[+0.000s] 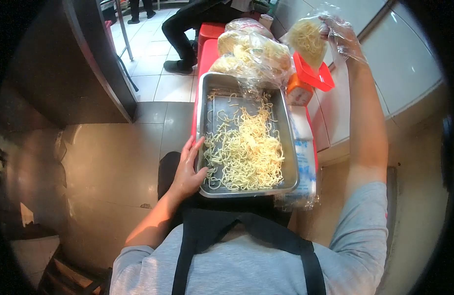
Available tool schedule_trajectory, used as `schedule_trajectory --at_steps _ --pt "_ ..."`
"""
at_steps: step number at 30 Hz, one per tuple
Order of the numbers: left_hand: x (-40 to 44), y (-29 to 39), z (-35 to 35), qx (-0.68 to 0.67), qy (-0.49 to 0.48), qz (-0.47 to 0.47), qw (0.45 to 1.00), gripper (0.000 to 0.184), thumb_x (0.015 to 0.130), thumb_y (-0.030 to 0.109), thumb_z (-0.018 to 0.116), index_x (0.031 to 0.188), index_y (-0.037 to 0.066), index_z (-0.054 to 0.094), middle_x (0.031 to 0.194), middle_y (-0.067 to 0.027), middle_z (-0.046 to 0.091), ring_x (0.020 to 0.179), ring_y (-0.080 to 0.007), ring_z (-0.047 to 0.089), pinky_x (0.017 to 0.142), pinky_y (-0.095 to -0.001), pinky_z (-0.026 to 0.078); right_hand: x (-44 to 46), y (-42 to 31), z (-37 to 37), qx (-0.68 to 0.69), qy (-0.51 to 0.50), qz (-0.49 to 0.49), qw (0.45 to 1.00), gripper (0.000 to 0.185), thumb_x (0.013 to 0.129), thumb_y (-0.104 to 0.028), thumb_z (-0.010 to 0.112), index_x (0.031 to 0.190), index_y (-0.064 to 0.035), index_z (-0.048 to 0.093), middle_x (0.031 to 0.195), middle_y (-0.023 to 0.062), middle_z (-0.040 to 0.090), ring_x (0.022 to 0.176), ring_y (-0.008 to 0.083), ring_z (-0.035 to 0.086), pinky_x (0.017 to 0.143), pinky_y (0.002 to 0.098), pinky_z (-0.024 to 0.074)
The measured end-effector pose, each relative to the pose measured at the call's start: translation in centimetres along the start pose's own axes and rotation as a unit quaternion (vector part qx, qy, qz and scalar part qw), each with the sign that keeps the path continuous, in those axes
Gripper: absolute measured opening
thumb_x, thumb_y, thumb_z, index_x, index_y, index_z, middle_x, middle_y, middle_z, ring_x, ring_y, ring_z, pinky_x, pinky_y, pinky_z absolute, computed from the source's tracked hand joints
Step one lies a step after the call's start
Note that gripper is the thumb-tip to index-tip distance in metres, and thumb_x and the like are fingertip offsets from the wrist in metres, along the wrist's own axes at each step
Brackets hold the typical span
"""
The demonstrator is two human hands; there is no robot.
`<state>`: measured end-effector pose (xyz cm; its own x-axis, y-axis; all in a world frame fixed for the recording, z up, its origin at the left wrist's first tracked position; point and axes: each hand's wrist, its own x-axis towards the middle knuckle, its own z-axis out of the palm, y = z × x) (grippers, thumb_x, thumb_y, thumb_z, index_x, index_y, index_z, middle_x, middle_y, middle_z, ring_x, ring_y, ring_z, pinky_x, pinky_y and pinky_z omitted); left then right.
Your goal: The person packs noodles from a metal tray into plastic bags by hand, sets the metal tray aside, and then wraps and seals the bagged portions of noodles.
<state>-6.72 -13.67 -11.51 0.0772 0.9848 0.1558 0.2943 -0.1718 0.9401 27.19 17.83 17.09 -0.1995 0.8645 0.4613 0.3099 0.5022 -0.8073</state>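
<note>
A rectangular metal tray (290,162) lies in front of me with loose yellow noodles (249,147) spread over its bottom. My left hand (190,169) rests at the tray's left rim, fingers apart, thumb over the edge. Up at the right, my right hand (337,34) grips a clear plastic bag of noodles (308,42). That bag hangs above a red plastic basin-like holder (313,73), which sits on an orange box (299,91). I cannot tell whether the bag touches the holder.
Several filled noodle bags (254,49) are piled behind the tray on a red surface (207,54). A packet of plastic bags (304,164) lies right of the tray. White tiled wall (404,59) borders the right. A seated person's leg (180,39) shows beyond.
</note>
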Motion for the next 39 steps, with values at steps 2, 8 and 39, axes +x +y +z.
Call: schedule_trajectory --at_steps 2,8,39 --pt "-0.1 0.2 -0.1 -0.018 0.003 -0.011 1.0 0.076 0.07 0.003 0.055 0.143 0.01 0.034 0.149 -0.0175 0.018 0.138 -0.0296 0.023 0.11 -0.0388 0.026 -0.1 -1.2 3.6 -0.006 -0.069 0.008 0.998 0.029 0.084 -0.027 0.067 0.1 -0.0037 0.064 0.079 0.0014 0.052 0.07 0.0106 0.052 0.066 0.0266 0.0507" --pt "0.0 -0.1 -0.3 0.01 -0.003 -0.005 1.0 0.078 0.069 0.004 0.057 0.143 0.013 0.034 0.149 -0.0185 0.017 0.138 -0.0336 0.023 0.109 -0.0415 0.029 5.0 4.3 8.1 -0.113 -0.042 -0.146 0.982 0.028 0.087 -0.024 0.064 0.105 -0.0032 0.061 0.094 0.0076 0.059 0.08 0.0162 0.058 0.074 0.0301 0.0501" --pt "5.0 -1.8 1.3 -0.061 0.067 -0.031 0.995 0.081 0.073 -0.009 0.044 0.148 0.0 0.012 0.143 -0.0202 0.034 0.131 -0.0234 0.037 0.107 -0.0292 0.027 -22.7 15.4 17.6 -0.456 -0.354 0.012 0.816 0.074 0.091 -0.063 0.028 0.141 -0.0083 0.033 0.125 0.0277 0.052 0.111 0.043 0.053 0.097 0.0482 0.0395"
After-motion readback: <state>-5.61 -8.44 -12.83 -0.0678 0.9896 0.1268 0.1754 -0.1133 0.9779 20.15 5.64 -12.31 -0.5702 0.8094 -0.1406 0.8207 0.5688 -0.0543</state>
